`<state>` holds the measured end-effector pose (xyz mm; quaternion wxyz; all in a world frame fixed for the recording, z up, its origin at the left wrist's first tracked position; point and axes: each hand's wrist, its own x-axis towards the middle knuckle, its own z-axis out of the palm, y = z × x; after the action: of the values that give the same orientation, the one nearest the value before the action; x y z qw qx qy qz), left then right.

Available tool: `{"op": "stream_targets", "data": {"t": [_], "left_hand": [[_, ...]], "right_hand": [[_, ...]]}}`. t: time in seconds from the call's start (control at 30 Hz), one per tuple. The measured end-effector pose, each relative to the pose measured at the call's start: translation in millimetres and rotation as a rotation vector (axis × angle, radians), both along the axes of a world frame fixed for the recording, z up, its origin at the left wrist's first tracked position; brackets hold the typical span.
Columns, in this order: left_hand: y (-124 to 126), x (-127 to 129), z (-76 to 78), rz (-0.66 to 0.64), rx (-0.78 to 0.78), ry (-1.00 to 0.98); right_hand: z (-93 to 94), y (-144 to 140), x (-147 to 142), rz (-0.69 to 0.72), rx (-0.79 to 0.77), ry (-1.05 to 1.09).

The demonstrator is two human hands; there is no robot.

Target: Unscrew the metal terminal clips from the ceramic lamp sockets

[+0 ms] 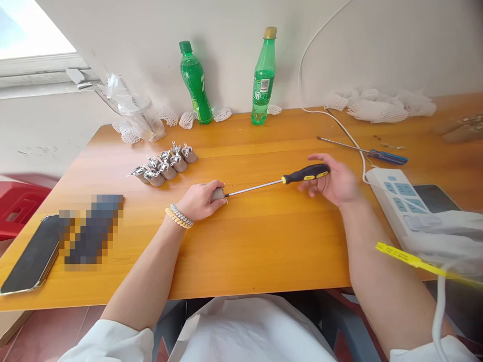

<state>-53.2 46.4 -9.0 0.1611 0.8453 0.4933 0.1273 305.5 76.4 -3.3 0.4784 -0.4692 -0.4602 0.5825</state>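
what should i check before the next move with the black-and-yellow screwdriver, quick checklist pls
1. Left hand grip on small taupe cylinder: ok, pinched between thumb and fingers
2. Black-and-yellow screwdriver tip seated in the cylinder: cannot tell, too small
3. Right hand grip: not ok, fingers look spread, handle end near palm
4. Other taupe cylinders apart from hands: ok, grouped beyond left hand
5. Blue-handled screwdriver set aside: ok, lies beyond right hand

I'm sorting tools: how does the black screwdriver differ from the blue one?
The black screwdriver has yellow patches on its handle; the blue screwdriver shows none. The black one is at the right hand, its tip at a small grey-brown piece in the left hand; the blue one lies untouched on the table. Both have slim metal shafts.
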Motion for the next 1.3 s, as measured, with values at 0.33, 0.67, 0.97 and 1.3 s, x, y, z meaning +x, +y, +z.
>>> {"op": "stream_targets", "data": {"t": [0.33,0.67,0.97,1.3], "left_hand": [[0.0,0.4,-0.8,-0.005,-0.001,-0.021],[0.8,0.9,1.4,0.003,-0.023,-0.021],[-0.5,0.9,0.3,-0.004,0.024,-0.027],[-0.9,4.2,1.5,0.009,0.000,0.036]], "right_hand": [[0.7,1.4,2.2,-0.062,-0.011,-0.065],[-3.2,3.6,2.1,-0.101,0.030,-0.074],[-1.2,2.1,-0.3,-0.103,0.007,-0.070],[-3.4,2.2,0.0,-0.084,0.032,-0.032]]}}
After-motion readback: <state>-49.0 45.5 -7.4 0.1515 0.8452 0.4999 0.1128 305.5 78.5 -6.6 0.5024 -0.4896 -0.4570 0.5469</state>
